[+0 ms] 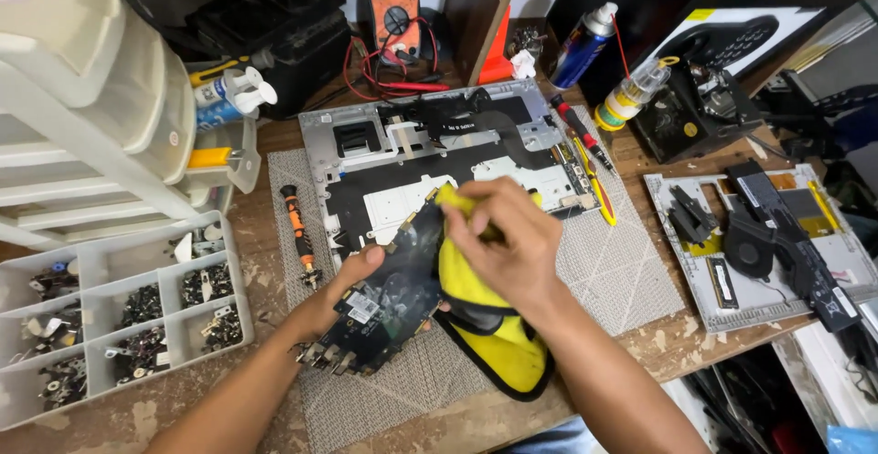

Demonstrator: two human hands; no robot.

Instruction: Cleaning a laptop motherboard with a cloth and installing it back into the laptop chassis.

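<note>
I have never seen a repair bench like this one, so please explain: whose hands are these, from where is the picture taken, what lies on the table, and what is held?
The one picture comes from a camera worn on the person's head, looking down at that person's own bare hands. The left hand holds a dark circuit board from below. The right hand presses a yellow cloth against the board. Under them lies a grey mat on a worn wooden table. Behind the hands lies an opened laptop shell. To the left are an orange-and-black screwdriver and a tray of small screws. To the right lies another laptop panel with a fan. At the back stand an orange meter and a spray can.
</note>
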